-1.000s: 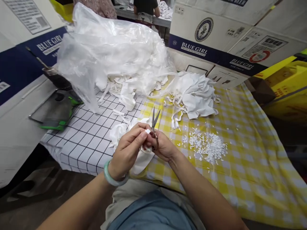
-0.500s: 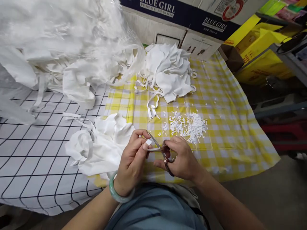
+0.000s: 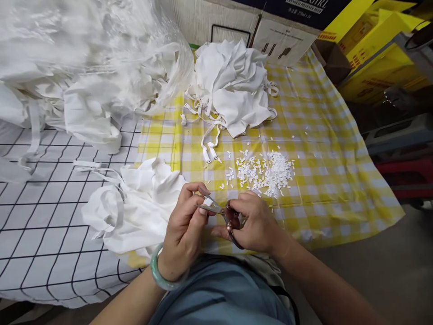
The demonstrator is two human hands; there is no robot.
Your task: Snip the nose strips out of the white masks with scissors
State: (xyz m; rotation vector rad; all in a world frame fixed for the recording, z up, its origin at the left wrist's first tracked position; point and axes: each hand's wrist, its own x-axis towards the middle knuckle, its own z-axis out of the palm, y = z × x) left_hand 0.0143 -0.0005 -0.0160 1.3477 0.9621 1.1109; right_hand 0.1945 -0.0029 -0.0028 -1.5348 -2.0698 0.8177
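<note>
Between the thumb and fingers of my left hand point(image 3: 184, 230) is pinched a small white strap end point(image 3: 209, 201). My right hand point(image 3: 260, 225) grips a pair of scissors point(image 3: 219, 210), with fingers and thumb in the brown handle loops. The blades are partly apart and lie across the strap end, close to my left fingertips. Left of my left hand, a soft white garment with straps point(image 3: 145, 212) lies crumpled; whether the strap end belongs to it is hidden by my hand. Beyond my right hand lies a heap of small white clippings point(image 3: 279, 171).
A pile of white strapped garments point(image 3: 233, 85) lies at the back centre. A clear plastic bag full of white garments point(image 3: 101, 58) fills the back left. Behind stands a cardboard beer box point(image 3: 284, 38). Yellow bags point(image 3: 385, 49) are at right, past the checked tablecloth point(image 3: 331, 180).
The scissor blades have come closer together and reach further over the strap end. Both hands stay near each other, and the view has shifted slightly.
</note>
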